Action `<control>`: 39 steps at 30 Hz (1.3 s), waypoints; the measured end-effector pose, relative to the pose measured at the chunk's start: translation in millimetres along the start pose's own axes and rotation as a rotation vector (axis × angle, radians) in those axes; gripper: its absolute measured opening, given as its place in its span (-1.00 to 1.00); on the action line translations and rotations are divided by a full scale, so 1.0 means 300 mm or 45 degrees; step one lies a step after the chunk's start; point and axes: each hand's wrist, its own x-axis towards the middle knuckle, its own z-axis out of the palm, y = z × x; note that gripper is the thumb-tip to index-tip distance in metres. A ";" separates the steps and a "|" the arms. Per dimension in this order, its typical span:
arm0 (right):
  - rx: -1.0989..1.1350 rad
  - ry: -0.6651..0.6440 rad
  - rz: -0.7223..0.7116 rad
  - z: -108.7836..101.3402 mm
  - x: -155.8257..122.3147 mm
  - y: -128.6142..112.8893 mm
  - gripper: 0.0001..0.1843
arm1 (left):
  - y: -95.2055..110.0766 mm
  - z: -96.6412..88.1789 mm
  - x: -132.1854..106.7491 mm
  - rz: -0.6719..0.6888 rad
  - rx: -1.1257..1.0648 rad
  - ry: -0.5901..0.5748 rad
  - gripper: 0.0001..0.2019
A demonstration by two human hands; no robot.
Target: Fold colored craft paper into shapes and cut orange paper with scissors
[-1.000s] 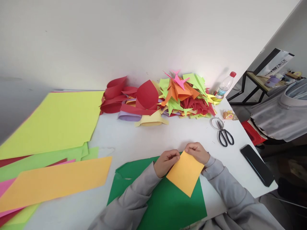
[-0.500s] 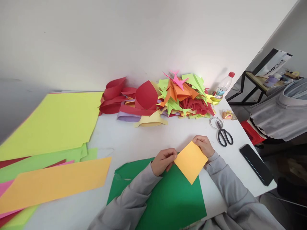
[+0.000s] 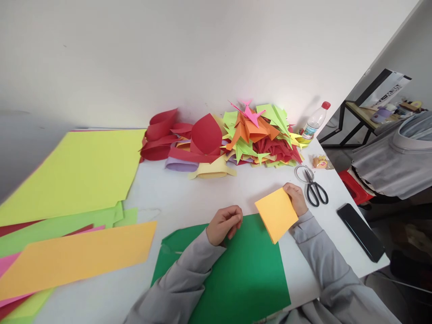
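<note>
A folded square of orange-yellow paper (image 3: 276, 213) is tilted above the table, its layers showing along the lower left edge. My right hand (image 3: 296, 199) pinches it at the upper right side. Left of the paper, and apart from it, my left hand (image 3: 225, 223) has its fingers curled in with nothing visible in them. Under both the left hand and the paper lies a large green sheet (image 3: 246, 274), partly covered by my left sleeve.
Coloured sheets (image 3: 84, 175) and an orange strip (image 3: 81, 258) lie at left. Along the wall are red paper shapes (image 3: 205, 135) and a heap of folded paper (image 3: 258, 132). Bottle (image 3: 313, 121), scissors (image 3: 313, 189) and black phone (image 3: 360, 231) stand or lie at right.
My left hand has let go of the paper's left corner and drawn slightly left. My right hand has carried the paper a little right and up, tilting it.
</note>
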 end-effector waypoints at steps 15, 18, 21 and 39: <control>-0.393 -0.762 0.057 0.158 -0.102 0.043 -0.50 | 0.020 0.068 -0.003 0.009 0.145 -0.132 -0.57; -0.445 -0.796 -0.016 0.158 -0.098 0.037 -0.51 | 0.011 0.063 0.000 0.022 0.174 -0.139 -0.57; -0.475 -0.817 -0.061 0.160 -0.096 0.040 -0.51 | 0.005 0.060 -0.001 0.019 0.196 -0.148 -0.57; -0.360 -0.674 -0.002 0.123 -0.076 0.049 -0.65 | 0.043 -0.017 -0.010 -0.012 0.034 0.354 -0.73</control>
